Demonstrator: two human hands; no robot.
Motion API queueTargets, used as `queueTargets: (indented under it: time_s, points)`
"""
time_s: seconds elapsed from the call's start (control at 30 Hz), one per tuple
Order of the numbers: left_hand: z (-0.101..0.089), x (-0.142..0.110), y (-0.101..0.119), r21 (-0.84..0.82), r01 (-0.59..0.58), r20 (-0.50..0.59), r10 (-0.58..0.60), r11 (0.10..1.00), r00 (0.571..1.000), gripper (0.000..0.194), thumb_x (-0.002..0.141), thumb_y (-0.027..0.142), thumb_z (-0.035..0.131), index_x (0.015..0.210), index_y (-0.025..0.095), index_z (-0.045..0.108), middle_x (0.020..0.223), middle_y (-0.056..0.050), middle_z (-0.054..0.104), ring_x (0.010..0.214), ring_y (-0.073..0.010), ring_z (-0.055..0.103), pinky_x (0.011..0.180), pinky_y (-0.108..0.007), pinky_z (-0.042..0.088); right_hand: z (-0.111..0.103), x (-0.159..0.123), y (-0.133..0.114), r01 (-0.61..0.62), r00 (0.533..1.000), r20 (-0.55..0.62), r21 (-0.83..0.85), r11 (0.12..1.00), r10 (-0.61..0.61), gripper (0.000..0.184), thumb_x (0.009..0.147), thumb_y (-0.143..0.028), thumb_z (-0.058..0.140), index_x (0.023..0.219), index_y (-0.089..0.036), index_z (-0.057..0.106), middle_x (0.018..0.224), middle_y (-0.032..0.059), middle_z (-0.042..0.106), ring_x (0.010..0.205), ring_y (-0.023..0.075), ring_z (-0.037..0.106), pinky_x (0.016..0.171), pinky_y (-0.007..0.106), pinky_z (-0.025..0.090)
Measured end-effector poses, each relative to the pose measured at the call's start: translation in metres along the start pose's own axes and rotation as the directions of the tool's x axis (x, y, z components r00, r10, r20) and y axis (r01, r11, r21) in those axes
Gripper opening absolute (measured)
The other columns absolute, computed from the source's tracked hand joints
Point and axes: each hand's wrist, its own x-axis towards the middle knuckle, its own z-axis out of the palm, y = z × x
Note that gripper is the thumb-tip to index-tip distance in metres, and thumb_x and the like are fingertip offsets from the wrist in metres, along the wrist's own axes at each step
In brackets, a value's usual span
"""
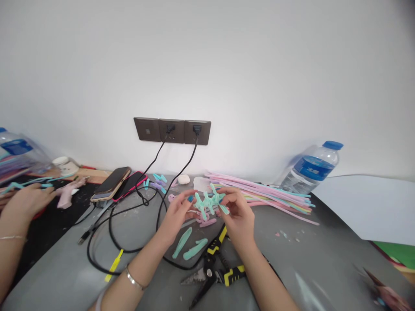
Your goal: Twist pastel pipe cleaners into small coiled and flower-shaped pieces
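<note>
Mint-green pipe-cleaner shape (209, 202) hangs over the middle of the grey table (285, 263), gripped at its two ends by the fingertips of the left hand (181, 209) and the right hand (239, 214). White paper (372, 207) spreads toward the table's back right corner. Pastel pipe cleaners (275, 195) lie bundled along the back edge, near a water bottle (313, 168). Black-and-yellow pliers (210, 272) lie below the hands, toward the front edge. Two phones (112, 183) sit by the back left corner. Two mint strips (195, 249) lie just beside the pliers.
</note>
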Motion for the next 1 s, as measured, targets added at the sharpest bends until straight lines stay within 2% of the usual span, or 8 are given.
queueTargets:
  time_s: [0.13, 0.27, 0.4, 0.5, 0.63, 0.73, 0.87, 1.0]
  points:
    - [0.003, 0.000, 0.002, 0.122, 0.033, 0.041, -0.038, 0.992, 0.998, 0.034, 0.070, 0.043, 0.072, 0.085, 0.013, 0.066, 0.071, -0.002, 0.064, 0.061, -0.0129, 0.058, 0.055, -0.023, 0.047, -0.001, 0.000, 0.000, 0.030, 0.999, -0.028, -0.045, 0.999, -0.031, 0.015, 0.080, -0.010, 0.057, 0.074, -0.024, 0.054, 0.099, 0.0073, 0.058, 0.098, 0.0252, 0.056, 0.073, 0.035, 0.047]
    - [0.002, 0.001, 0.003, 0.194, 0.015, -0.018, -0.012, 0.981, 1.000, 0.032, 0.068, 0.042, 0.072, 0.081, 0.014, 0.067, 0.068, -0.001, 0.064, 0.059, -0.0127, 0.057, 0.055, -0.024, 0.045, -0.001, 0.002, -0.004, 0.036, 0.997, -0.057, -0.099, 0.994, -0.042, 0.018, 0.084, -0.013, 0.053, 0.069, -0.023, 0.057, 0.095, 0.0068, 0.062, 0.095, 0.0245, 0.058, 0.076, 0.037, 0.047]
    - [-0.004, 0.005, 0.000, 0.242, -0.015, -0.130, 0.048, 0.970, 0.990, 0.029, 0.064, 0.039, 0.073, 0.080, 0.016, 0.067, 0.064, -0.001, 0.064, 0.058, -0.0144, 0.057, 0.053, -0.024, 0.043, -0.001, 0.005, -0.002, -0.178, 0.977, -0.105, 0.093, 0.980, 0.187, 0.010, 0.089, -0.028, 0.052, 0.082, -0.024, 0.059, 0.097, 0.0079, 0.066, 0.093, 0.0235, 0.062, 0.070, 0.034, 0.050]
    - [-0.009, 0.008, 0.000, 0.284, -0.049, -0.124, 0.087, 0.957, 0.988, 0.026, 0.064, 0.038, 0.072, 0.076, 0.016, 0.067, 0.064, -0.001, 0.065, 0.058, -0.0150, 0.057, 0.053, -0.024, 0.043, -0.001, 0.007, 0.004, -0.382, 0.923, 0.013, 0.177, 0.907, 0.386, 0.023, 0.085, -0.040, 0.058, 0.101, -0.024, 0.061, 0.106, 0.0092, 0.067, 0.088, 0.0234, 0.063, 0.065, 0.032, 0.051]
    - [-0.011, 0.010, 0.002, 0.318, -0.079, -0.076, 0.108, 0.945, 0.991, 0.023, 0.064, 0.037, 0.072, 0.072, 0.017, 0.065, 0.060, 0.002, 0.061, 0.056, -0.0137, 0.055, 0.053, -0.023, 0.043, 0.001, 0.007, 0.006, -0.488, 0.868, 0.197, 0.169, 0.856, 0.456, 0.032, 0.077, -0.048, 0.066, 0.095, -0.021, 0.067, 0.090, 0.0068, 0.070, 0.077, 0.0232, 0.062, 0.062, 0.032, 0.049]
    - [-0.009, 0.009, 0.003, 0.296, -0.069, -0.084, 0.098, 0.953, 0.992, 0.023, 0.065, 0.037, 0.071, 0.070, 0.017, 0.061, 0.055, 0.005, 0.055, 0.052, -0.0110, 0.051, 0.052, -0.022, 0.042, 0.001, 0.006, 0.007, -0.480, 0.871, 0.221, 0.193, 0.856, 0.438, 0.028, 0.077, -0.046, 0.066, 0.090, -0.021, 0.066, 0.084, 0.0046, 0.069, 0.072, 0.0198, 0.060, 0.063, 0.031, 0.047]
    - [-0.007, 0.007, 0.005, 0.291, -0.071, -0.072, 0.096, 0.954, 0.993, 0.023, 0.066, 0.037, 0.069, 0.071, 0.017, 0.059, 0.055, 0.005, 0.053, 0.053, -0.0105, 0.050, 0.053, -0.021, 0.043, 0.003, 0.010, 0.007, -0.404, 0.908, 0.193, 0.160, 0.901, 0.372, 0.024, 0.080, -0.043, 0.064, 0.091, -0.021, 0.064, 0.086, 0.0051, 0.066, 0.072, 0.0189, 0.059, 0.064, 0.030, 0.047]
    - [-0.011, 0.009, 0.004, 0.288, -0.100, -0.105, 0.136, 0.952, 0.985, 0.025, 0.068, 0.039, 0.069, 0.075, 0.016, 0.061, 0.057, 0.004, 0.055, 0.054, -0.0114, 0.051, 0.053, -0.022, 0.043, 0.000, 0.008, -0.020, -0.154, 0.988, 0.031, -0.008, 0.988, 0.154, 0.021, 0.085, -0.035, 0.060, 0.102, -0.024, 0.063, 0.105, 0.0090, 0.064, 0.095, 0.0249, 0.060, 0.081, 0.038, 0.049]
